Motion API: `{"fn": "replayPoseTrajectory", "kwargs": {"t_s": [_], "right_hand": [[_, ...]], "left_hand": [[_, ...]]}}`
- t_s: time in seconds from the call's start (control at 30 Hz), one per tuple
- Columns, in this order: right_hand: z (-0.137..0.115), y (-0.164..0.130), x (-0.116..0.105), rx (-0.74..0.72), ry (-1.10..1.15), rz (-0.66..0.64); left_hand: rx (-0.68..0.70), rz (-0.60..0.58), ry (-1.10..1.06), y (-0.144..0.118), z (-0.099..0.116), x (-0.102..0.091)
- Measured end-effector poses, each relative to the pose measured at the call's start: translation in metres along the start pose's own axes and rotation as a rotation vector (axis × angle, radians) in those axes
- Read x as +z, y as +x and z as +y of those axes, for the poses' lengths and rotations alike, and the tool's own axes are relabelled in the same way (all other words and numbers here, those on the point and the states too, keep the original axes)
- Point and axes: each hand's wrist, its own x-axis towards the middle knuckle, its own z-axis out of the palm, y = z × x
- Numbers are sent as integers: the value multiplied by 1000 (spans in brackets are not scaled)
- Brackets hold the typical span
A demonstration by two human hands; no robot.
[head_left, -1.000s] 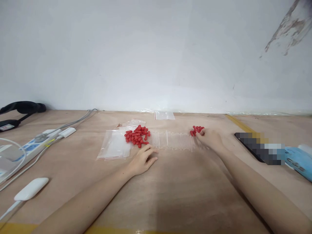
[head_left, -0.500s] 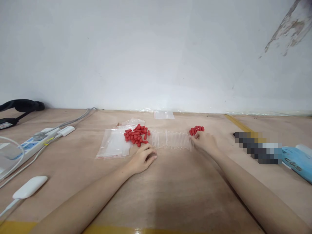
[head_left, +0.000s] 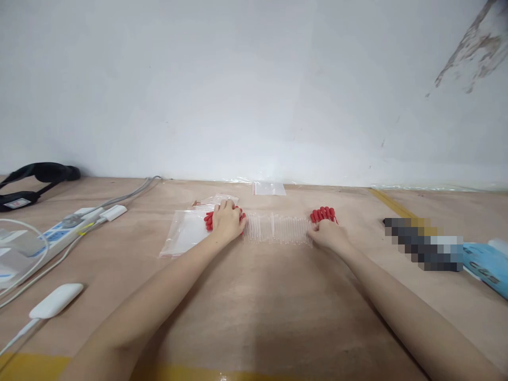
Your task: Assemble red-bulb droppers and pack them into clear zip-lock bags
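Observation:
My left hand (head_left: 228, 222) lies over the pile of small red rubber bulbs (head_left: 208, 220), its fingers apart and bent down onto them. It hides most of the pile. Just right of it, slim clear tubes (head_left: 286, 227) lie side by side in a long row. My right hand (head_left: 331, 234) is closed at the right end of that row, with its fingertips against the last tubes; whatever they pinch is hidden. Behind this hand, several red bulbs (head_left: 323, 213) are lined up next to one another.
Clear zip bags (head_left: 180, 233) lie left of the pile, and another bag (head_left: 270, 189) is by the wall. A power strip (head_left: 59, 233) with cables and a white adapter (head_left: 56, 300) are at left. On the right are a blurred dark object (head_left: 420, 246) and a blue packet (head_left: 488, 264).
My left hand has moved up and left from the table in front of the bulbs onto the pile. My right hand stays at the row's right end, its fingers more curled under.

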Motion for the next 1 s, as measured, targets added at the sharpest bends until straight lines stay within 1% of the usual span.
{"fn": "replayPoseTrajectory", "kwargs": {"t_s": [0.13, 0.2, 0.27, 0.33, 0.37, 0.43, 0.5, 0.57, 0.6, 0.67, 0.73, 0.8, 0.87, 0.93, 1.0], "right_hand": [[-1, 2, 2, 29, -8, -1], [-1, 2, 3, 28, -16, -2], [-1, 3, 3, 22, -12, -13], [0, 2, 1, 6, 0, -9], [0, 2, 0, -6, 16, 12], [0, 0, -3, -47, 74, 102], [-2, -6, -6, -128, 158, 215], [-7, -16, -8, -269, 249, 255], [-10, -22, -7, -363, 293, 240], [-18, -35, -2, -553, 357, 184], [-25, -47, 7, -693, 362, 155], [-31, -58, 18, -773, 314, 184], [-34, -65, 26, -823, 253, 234], [-36, -71, 29, -846, 212, 283], [-37, -75, 27, -841, 209, 318]], "left_hand": [[-29, -19, 81, 7, 7, 12], [-57, -11, 90, 9, 8, 13], [-70, 19, 67, 10, 10, 9], [-55, 63, -1, 5, 13, 0], [-32, 80, -52, 0, 14, -6], [56, 78, -178, -15, 18, -17], [160, 15, -292, -35, 20, -26], [223, -71, -371, -56, 21, -33], [230, -127, -408, -65, 21, -35], [197, -228, -471, -78, 21, -38], [148, -281, -522, -84, 21, -39], [144, -287, -575, -83, 23, -36], [189, -288, -637, -81, 26, -32], [219, -288, -688, -78, 29, -26], [201, -270, -729, -77, 31, -22]]}}
